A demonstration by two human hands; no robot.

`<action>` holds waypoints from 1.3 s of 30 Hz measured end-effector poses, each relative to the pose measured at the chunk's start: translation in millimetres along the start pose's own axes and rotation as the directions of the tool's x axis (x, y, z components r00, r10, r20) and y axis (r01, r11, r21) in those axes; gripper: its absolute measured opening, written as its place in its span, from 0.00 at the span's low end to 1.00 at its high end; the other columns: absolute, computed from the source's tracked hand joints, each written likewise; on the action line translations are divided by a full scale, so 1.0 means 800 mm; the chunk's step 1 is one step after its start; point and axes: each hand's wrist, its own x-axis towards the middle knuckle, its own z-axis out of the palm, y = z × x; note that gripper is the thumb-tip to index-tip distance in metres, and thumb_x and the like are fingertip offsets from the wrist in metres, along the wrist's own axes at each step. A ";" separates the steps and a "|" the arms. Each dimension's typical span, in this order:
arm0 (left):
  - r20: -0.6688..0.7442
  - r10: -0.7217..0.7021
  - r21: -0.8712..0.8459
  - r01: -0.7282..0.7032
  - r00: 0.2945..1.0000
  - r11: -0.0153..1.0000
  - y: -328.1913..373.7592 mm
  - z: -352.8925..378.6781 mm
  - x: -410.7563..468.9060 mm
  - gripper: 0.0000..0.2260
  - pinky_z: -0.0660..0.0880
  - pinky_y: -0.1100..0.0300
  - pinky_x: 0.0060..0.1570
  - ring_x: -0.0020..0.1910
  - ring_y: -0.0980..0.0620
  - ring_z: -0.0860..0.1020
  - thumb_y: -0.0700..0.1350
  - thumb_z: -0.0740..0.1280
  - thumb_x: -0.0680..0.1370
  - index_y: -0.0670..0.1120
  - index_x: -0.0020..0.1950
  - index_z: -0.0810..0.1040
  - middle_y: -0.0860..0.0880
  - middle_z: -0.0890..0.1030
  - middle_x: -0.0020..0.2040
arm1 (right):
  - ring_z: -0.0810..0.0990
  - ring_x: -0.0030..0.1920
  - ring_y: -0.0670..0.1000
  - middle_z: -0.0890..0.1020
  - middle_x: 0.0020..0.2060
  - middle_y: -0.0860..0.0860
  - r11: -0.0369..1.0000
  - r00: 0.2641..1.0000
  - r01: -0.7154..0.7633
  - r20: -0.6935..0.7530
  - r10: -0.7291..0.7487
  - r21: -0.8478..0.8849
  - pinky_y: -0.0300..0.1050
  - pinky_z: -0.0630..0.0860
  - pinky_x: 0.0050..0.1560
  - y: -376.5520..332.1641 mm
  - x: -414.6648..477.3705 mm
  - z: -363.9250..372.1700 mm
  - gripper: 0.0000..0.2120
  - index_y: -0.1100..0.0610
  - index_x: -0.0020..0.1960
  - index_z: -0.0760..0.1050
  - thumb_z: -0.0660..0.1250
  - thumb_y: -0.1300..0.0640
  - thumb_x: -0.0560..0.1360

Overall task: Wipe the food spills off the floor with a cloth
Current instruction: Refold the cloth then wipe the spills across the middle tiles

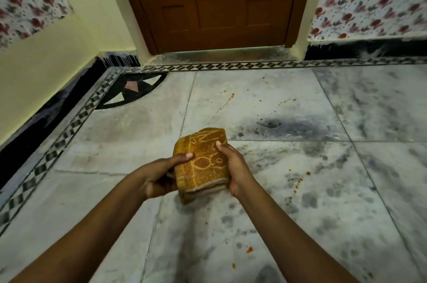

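Orange, folded thick, the cloth (pixel 203 162) is sitting between both hands above the floor (pixel 115 155). The left hand (pixel 161 175) is gripping its left edge, thumb lying on top; the right hand (pixel 233 167) is clasping the right edge, thumb pressing the top. Orange spills (pixel 231 97) are dotting the marble beyond the hands, with more (pixel 298 184) to the right hand's right and some (pixel 249 249) nearer, beside the right forearm.

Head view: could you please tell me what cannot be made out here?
All in the head view.
The cloth: underside hidden by its folds, the left hand and the right hand.
The orange spills: too small to identify the food.
The floor: parts hidden under the arms.
The door: top cut off by the upper edge.
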 end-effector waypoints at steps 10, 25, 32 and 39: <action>-0.118 0.381 -0.006 -0.385 0.917 0.923 0.048 -0.059 0.121 0.19 0.77 0.51 0.52 0.52 0.45 0.80 0.42 0.70 0.73 0.45 0.63 0.72 0.43 0.81 0.56 | 0.71 0.65 0.54 0.73 0.66 0.54 0.801 0.983 0.037 -0.121 -0.135 -0.598 0.47 0.66 0.62 -0.032 0.116 0.007 0.17 0.56 0.66 0.70 0.59 0.52 0.80; -0.250 0.839 0.941 -0.084 0.483 0.328 0.243 -0.028 0.349 0.18 0.69 0.53 0.41 0.49 0.39 0.78 0.52 0.64 0.76 0.49 0.64 0.68 0.42 0.79 0.50 | 0.44 0.77 0.52 0.46 0.77 0.57 -0.149 0.856 -0.066 0.021 -0.517 -0.987 0.43 0.40 0.73 -0.053 0.340 -0.069 0.30 0.62 0.76 0.43 0.45 0.45 0.81; 0.018 0.761 1.000 0.001 0.649 -0.024 0.213 -0.019 0.452 0.22 0.65 0.50 0.54 0.57 0.42 0.73 0.63 0.54 0.77 0.50 0.58 0.77 0.43 0.80 0.54 | 0.49 0.76 0.53 0.51 0.76 0.56 -0.267 0.791 -0.146 0.050 -0.610 -0.953 0.46 0.43 0.74 -0.023 0.392 -0.110 0.36 0.60 0.76 0.48 0.37 0.41 0.74; 0.085 0.656 0.996 -0.073 0.750 -0.046 0.218 -0.029 0.530 0.28 0.45 0.43 0.71 0.76 0.47 0.47 0.66 0.51 0.77 0.61 0.75 0.52 0.50 0.48 0.78 | 0.50 0.76 0.53 0.53 0.76 0.56 -0.257 0.799 -0.167 0.022 -0.601 -0.952 0.47 0.43 0.74 -0.025 0.394 -0.107 0.35 0.59 0.76 0.49 0.42 0.42 0.75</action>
